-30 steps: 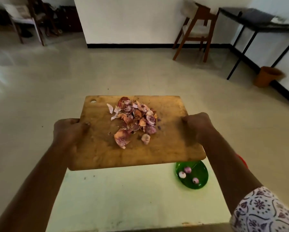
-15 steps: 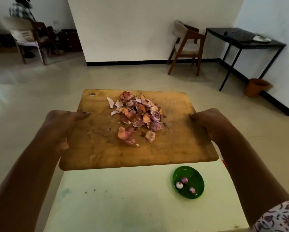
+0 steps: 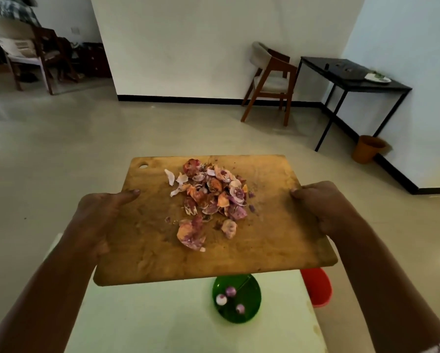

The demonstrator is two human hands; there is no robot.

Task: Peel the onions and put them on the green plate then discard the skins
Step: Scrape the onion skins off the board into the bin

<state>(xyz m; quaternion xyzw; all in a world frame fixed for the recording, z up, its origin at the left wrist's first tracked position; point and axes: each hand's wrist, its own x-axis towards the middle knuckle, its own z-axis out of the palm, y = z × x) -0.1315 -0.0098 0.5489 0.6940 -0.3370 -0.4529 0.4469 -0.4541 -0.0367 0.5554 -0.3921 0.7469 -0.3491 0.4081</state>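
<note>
A wooden cutting board [image 3: 277,240] is held level in the air above the table. A heap of pink and orange onion skins [image 3: 211,197] lies on its middle. My left hand [image 3: 99,215] grips the board's left edge, thumb on top. My right hand [image 3: 323,205] grips the right edge the same way. Below the board's near edge, a green plate [image 3: 249,294] sits on the table with three peeled onions [image 3: 230,298] in it; its far part is hidden by the board.
The pale table [image 3: 162,319] stands under the board. A red object [image 3: 318,286] shows by its right edge. An orange bin [image 3: 367,149] stands on the floor by a black side table [image 3: 351,80]. A wooden chair [image 3: 269,80] is at the far wall.
The board has risen and come closer to the camera, both hands still on its edges. The view has tipped up, showing more of the room and the bin.
</note>
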